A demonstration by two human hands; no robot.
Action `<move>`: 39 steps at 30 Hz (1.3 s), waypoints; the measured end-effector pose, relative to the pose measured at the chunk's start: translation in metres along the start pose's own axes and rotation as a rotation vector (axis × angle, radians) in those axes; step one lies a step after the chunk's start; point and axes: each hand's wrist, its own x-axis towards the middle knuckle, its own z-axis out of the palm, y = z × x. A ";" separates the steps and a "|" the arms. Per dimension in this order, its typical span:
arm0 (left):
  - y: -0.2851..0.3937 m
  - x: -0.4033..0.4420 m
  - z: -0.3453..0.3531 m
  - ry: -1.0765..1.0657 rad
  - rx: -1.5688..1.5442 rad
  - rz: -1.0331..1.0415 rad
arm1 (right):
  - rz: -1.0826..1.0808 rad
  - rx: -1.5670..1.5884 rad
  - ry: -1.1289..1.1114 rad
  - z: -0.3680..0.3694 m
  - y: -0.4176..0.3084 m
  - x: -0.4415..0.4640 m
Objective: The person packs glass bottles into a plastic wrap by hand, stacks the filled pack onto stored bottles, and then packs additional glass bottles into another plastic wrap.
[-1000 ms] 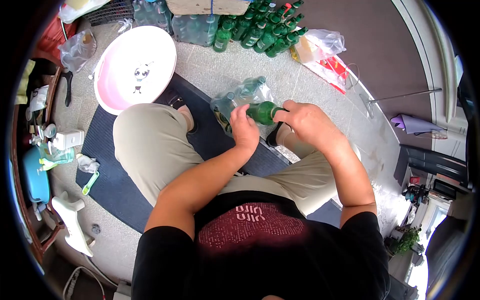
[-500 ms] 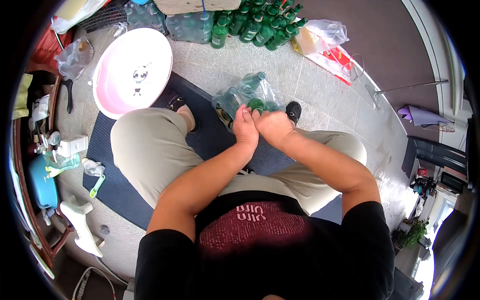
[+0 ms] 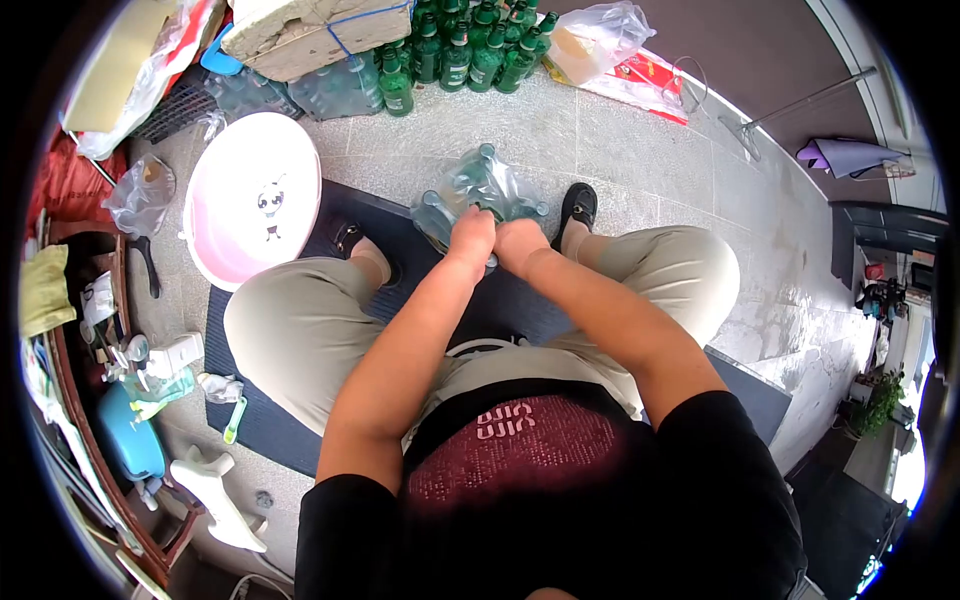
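Note:
A clear plastic-wrapped pack of bottles (image 3: 470,180) stands on the floor between my feet, bottle necks poking up inside the film. My left hand (image 3: 473,238) is closed at the near side of the pack, fingers curled on the plastic wrap. Right beside it, almost touching, my right hand (image 3: 521,245) is also closed on the wrap. The fingertips of both hands are partly hidden, and the near bottles are covered by my hands.
A pink and white basin (image 3: 255,200) stands at the left on the dark mat (image 3: 270,420). Several green bottles (image 3: 455,65) are grouped at the back, next to a foam box (image 3: 310,35). A plastic bag (image 3: 605,35) lies behind on the right. A white stool (image 3: 220,500) is at lower left.
The camera view has shifted, so the surroundings sit differently in the frame. My hands stay at the pack; the right hand has come down lower and the wrap stands up more above the hands.

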 end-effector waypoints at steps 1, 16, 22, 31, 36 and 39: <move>-0.008 0.018 -0.002 -0.019 -0.050 -0.072 | 0.072 0.122 -0.079 -0.007 0.003 -0.001; -0.010 -0.001 0.008 0.068 1.350 0.553 | 0.489 0.085 -0.019 -0.015 0.011 0.033; 0.000 0.014 -0.004 0.068 1.295 0.534 | 0.561 0.293 0.012 -0.034 0.019 0.020; -0.007 0.039 0.026 -0.018 -0.141 -0.178 | 0.721 0.790 0.306 -0.022 0.017 -0.011; -0.028 0.050 0.026 -0.159 -0.324 -0.035 | 0.538 0.299 0.473 -0.023 0.014 -0.003; -0.028 0.043 0.033 -0.013 -0.177 -0.016 | 0.436 0.168 0.483 -0.017 0.030 0.011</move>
